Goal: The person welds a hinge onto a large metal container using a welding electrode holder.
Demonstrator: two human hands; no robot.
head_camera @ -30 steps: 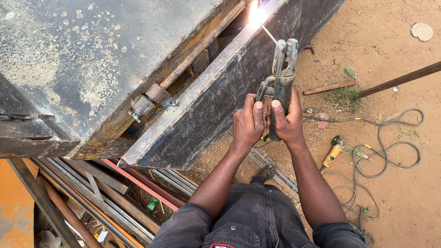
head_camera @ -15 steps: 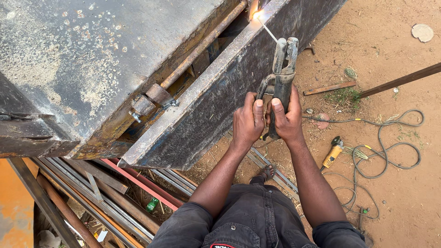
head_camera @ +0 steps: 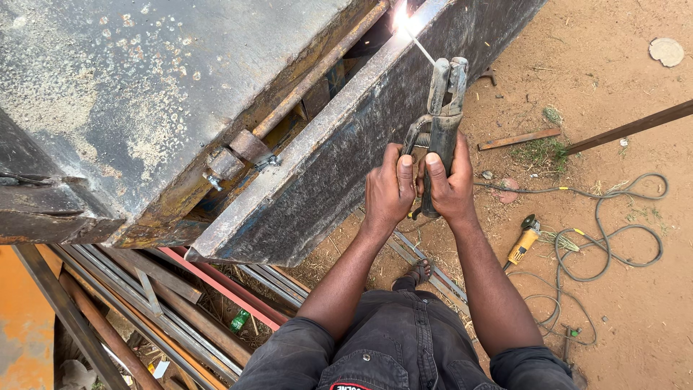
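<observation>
Both my hands grip a grey welding electrode holder (head_camera: 440, 115) held upright in front of me. My left hand (head_camera: 388, 189) wraps its lower lever; my right hand (head_camera: 450, 184) clasps the handle beside it. A thin electrode rod (head_camera: 420, 43) runs from the holder's jaws up-left to a bright arc (head_camera: 399, 16) at the top edge of a dark, rusty steel plate (head_camera: 325, 180). That plate leans against a large grey metal body (head_camera: 144, 94), with a hinge-like fitting (head_camera: 238, 155) in the gap between them.
Steel bars and angle sections (head_camera: 166, 303) lie stacked under the metal body at lower left. On the sandy ground to the right lie a yellow angle grinder (head_camera: 523, 242), coiled cables (head_camera: 613, 238), a flat metal strip (head_camera: 518, 139) and a dark bar (head_camera: 628, 128). My foot (head_camera: 417, 273) rests below.
The arc at the rod's tip flares brighter and whiter now than half a second ago. My hands and the holder have barely shifted.
</observation>
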